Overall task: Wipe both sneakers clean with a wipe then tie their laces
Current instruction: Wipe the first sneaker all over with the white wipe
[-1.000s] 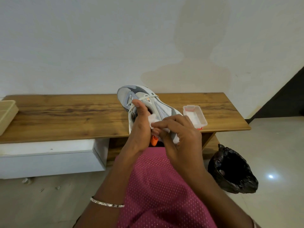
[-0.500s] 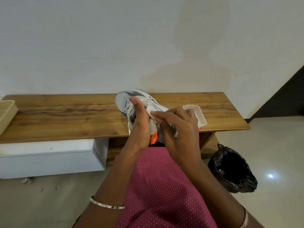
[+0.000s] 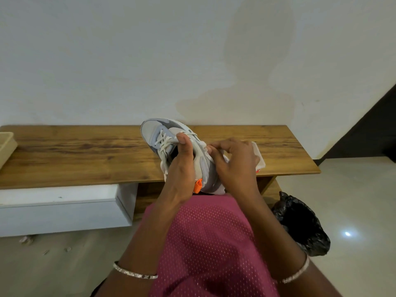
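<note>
Above the wooden bench's (image 3: pixel 85 159) front edge, left hand (image 3: pixel 180 174) grips a grey-white sneaker (image 3: pixel 154 129), right hand (image 3: pixel 235 168) pinches a white wipe (image 3: pixel 225 159) against it; next, probably turn it.

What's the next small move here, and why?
Probably a wiping stroke back along the sneaker's side toward the heel. The left hand grips the sneaker above the bench, thumb on the loose laces. The right hand presses a barely visible wipe to its side near the collar. Tying looks premature.
</note>
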Motion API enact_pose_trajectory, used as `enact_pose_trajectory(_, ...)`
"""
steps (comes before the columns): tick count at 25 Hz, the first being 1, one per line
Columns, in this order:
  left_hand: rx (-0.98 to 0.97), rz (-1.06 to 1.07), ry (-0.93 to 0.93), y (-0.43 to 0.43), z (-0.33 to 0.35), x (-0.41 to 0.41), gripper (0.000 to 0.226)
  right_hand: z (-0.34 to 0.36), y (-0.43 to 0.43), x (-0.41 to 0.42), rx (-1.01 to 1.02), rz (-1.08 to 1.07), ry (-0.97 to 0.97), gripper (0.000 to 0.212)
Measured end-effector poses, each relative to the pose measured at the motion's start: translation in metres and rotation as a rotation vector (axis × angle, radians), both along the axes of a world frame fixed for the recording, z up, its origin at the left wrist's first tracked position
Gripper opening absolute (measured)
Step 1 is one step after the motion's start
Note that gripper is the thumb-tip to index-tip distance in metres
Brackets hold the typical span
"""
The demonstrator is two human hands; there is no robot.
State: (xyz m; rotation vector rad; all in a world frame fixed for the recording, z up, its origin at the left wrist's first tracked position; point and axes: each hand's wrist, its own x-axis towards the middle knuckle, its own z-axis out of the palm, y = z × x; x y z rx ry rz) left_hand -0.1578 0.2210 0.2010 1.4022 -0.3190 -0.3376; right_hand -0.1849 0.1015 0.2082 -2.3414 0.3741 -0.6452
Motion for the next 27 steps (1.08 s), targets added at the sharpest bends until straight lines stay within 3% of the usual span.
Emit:
enact_pose_trajectory(2, 0.003, 0.003, 0.024, 0.002, -0.002, 0.000, 0.114, 0.005, 0.000, 0.008, -0.038, 0.024, 0.053, 0.016)
enact_pose_trajectory(6, -0.128, 0.020, 0.011, 0.006, 0.002, 0.003, 0.101, -0.011, 0.016, -0.019, -0.143, 0.038, -0.151, 0.022)
enact_pose_trajectory(9, -0.121, 0.090, 0.066, 0.005, 0.000, 0.008, 0.108, -0.034, 0.018, -0.045, -0.220, 0.014, -0.304, 0.020)
enact_pose_trajectory(13, -0.047, 0.090, 0.119, 0.002, -0.007, 0.012, 0.102, -0.036, 0.012, -0.045, -0.334, -0.046, -0.321, 0.016)
enact_pose_trajectory(16, 0.019, 0.081, 0.103, 0.001, -0.011, 0.007, 0.091, -0.013, -0.012, -0.014, -0.255, -0.110, -0.136, 0.013)
enact_pose_trajectory(18, 0.040, 0.094, 0.090, 0.002, -0.010, 0.006, 0.090, -0.004, -0.028, 0.002, -0.131, 0.005, -0.043, 0.013)
enact_pose_trajectory(21, -0.051, 0.119, 0.102, 0.005, -0.007, 0.007, 0.088, -0.008, -0.030, -0.006, -0.078, 0.104, -0.115, 0.014)
enact_pose_trajectory(27, -0.097, 0.164, 0.081, 0.009, 0.000, 0.007, 0.082, -0.033, -0.014, -0.042, -0.142, 0.016, -0.249, 0.015)
